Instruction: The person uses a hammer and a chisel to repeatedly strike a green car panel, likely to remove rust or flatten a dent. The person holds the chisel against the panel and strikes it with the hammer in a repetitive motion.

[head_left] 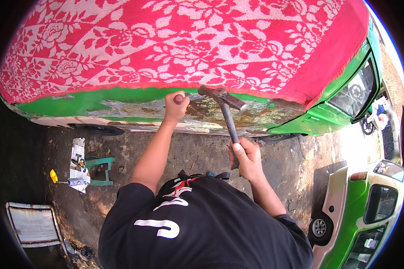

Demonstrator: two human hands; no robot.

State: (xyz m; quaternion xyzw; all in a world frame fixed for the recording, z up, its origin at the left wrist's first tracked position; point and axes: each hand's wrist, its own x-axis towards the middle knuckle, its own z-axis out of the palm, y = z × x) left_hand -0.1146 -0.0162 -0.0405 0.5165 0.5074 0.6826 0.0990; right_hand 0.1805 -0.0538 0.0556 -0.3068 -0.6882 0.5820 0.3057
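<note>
Close in at the van (134,99), just below the hem of the cloth (166,45). With open ground (202,152) beneath and the stool (104,160) well off left. Clutching a handle (179,99) in the left hand (173,110), with grip curled around it (round end showing), arm outstretched. Holding the hammer (229,121) in the right hand (248,159), with grip wrapped around its shaft, forearm angled inward, head just right of the handle.
</note>
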